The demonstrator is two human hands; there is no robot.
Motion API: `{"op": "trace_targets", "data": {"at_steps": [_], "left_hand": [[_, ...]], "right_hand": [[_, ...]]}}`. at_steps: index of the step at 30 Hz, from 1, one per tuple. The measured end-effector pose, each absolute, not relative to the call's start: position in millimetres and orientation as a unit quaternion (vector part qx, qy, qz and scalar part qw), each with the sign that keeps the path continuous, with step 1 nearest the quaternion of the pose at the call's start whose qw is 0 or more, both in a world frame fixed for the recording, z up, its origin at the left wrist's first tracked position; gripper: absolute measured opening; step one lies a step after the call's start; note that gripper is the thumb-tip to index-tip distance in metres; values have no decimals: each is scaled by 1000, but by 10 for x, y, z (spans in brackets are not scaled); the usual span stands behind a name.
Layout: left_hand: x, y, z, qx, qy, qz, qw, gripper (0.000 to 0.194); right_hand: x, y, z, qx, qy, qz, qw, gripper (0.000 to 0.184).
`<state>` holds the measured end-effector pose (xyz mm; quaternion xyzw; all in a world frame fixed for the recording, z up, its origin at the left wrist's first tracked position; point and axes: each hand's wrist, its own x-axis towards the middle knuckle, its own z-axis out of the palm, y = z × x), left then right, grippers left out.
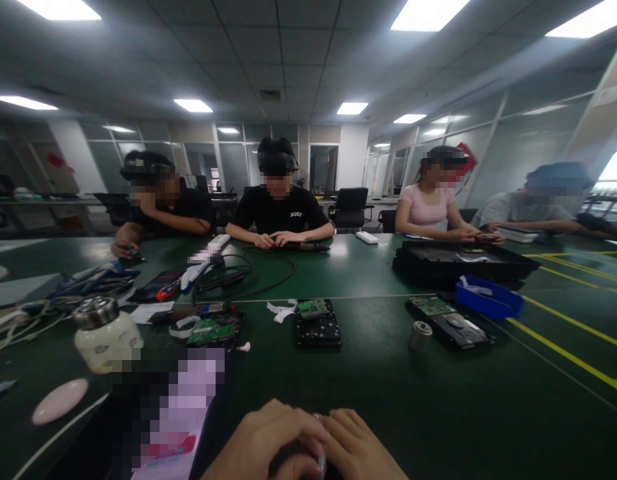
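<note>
Green table [388,400] in a ceiling-lit office; left hand [261,443] and right hand [355,447] curled together, touching, around a small dark object [308,461].

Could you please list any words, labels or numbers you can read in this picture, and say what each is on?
None can be read.
White print on the black T-shirt of the person opposite: too small.
Pixelated card beside the left hand: blurred out.
Green circuit boards on the hard drives: markings too small.
</note>
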<state>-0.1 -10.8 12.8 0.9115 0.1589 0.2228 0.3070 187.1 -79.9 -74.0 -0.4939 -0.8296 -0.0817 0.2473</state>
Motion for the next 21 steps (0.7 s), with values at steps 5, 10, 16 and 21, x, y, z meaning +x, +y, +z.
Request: {"op": "trace_targets", "data": {"at_steps": [5,10,16,21], "left_hand": [[7,-90,88,939,105,224,240,29],[-6,-67,37,943,51,265,193,24],[-19,-75,51,944,62,280,164,26],[-32,-64,34,949,70,260,162,29]], "right_hand": [[1898,-811,-705,-481,-834,-89,253,23],[1892,-800,-714,-474,-839,-75,257,24],[1879,-781,-799,-484,-830,-94,261,29],[1877,-793,-769,-484,-829,-85,265,32]]}}
